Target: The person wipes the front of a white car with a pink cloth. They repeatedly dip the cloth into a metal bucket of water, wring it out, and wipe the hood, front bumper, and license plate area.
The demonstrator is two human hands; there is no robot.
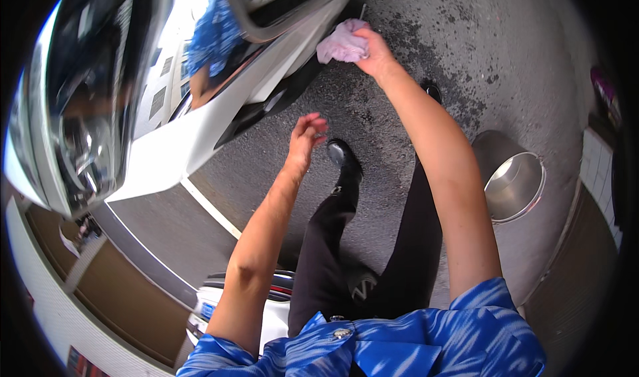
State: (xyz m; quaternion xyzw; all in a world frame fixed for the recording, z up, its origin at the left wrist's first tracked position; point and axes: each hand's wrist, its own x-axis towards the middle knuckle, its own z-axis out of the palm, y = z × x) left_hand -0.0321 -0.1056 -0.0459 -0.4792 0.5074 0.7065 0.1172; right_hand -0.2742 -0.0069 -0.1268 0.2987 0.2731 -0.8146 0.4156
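Observation:
My right hand [375, 52] grips a crumpled pale pink cloth [344, 42] beside the lower edge of a white vehicle [164, 164]. Whether the cloth touches the bodywork, I cannot tell. My left hand [307, 139] hangs in the air with nothing in it, its fingers loosely curled and apart, below and to the left of the cloth. The vehicle's glossy side panel reflects a blue patterned shirt and an arm. A clear-covered lamp [85, 162] sits at its corner, at the left of the view.
A shiny metal bucket [514, 187] stands on the ground to my right. Dark wet spots mark the asphalt [449, 52] past my right arm. My black shoe [339, 152] is below my left hand. Another white car [274, 317] is parked behind me, near painted white lines [209, 207].

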